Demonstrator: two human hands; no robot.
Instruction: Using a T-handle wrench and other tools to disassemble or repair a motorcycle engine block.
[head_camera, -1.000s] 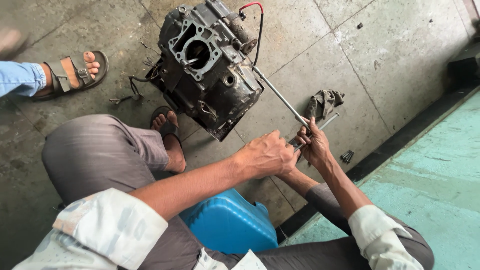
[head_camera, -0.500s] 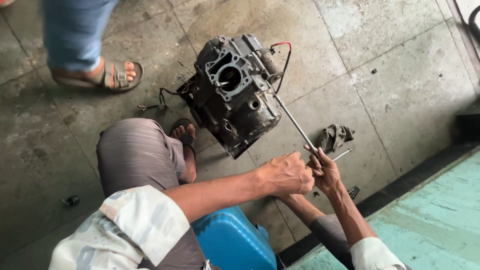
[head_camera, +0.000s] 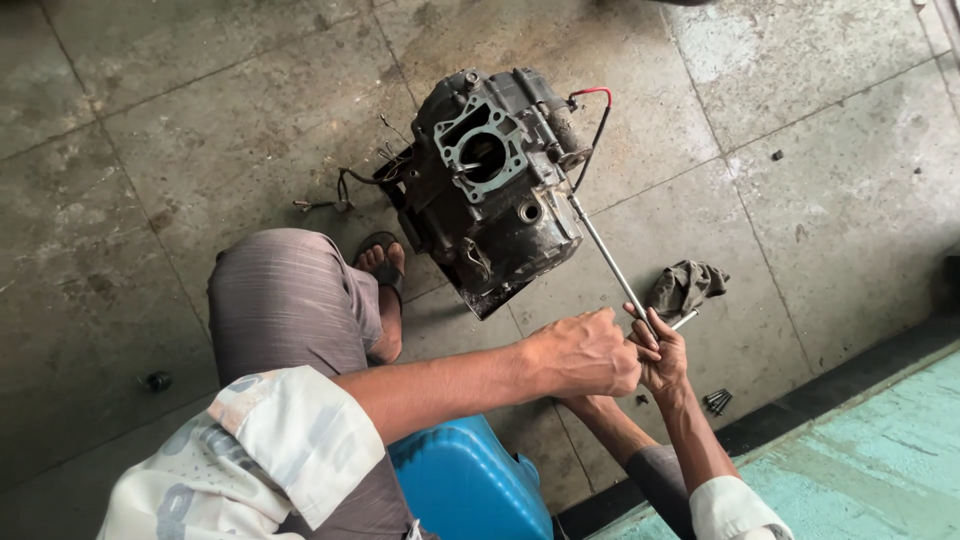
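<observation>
A dark, greasy engine block (head_camera: 495, 185) stands on the concrete floor with its open cylinder bore facing up. A long metal T-handle wrench (head_camera: 610, 265) runs from the block's right side down to my hands. My left hand (head_camera: 585, 355) is closed around the wrench's handle end. My right hand (head_camera: 662, 355) grips the same end right beside it, the two hands touching. A short piece of the cross handle sticks out past my right hand.
A crumpled grey rag (head_camera: 686, 285) lies right of the wrench. Several dark bolts (head_camera: 717, 402) lie near the step up to a teal floor (head_camera: 860, 450). I sit on a blue stool (head_camera: 470, 485), my sandalled foot (head_camera: 385, 270) beside the block. Loose wires (head_camera: 340, 190) trail left.
The other person's sandalled foot and jeans have gone from view. The view has shifted, so the engine block sits more central. Both hands stay on the wrench handle.
</observation>
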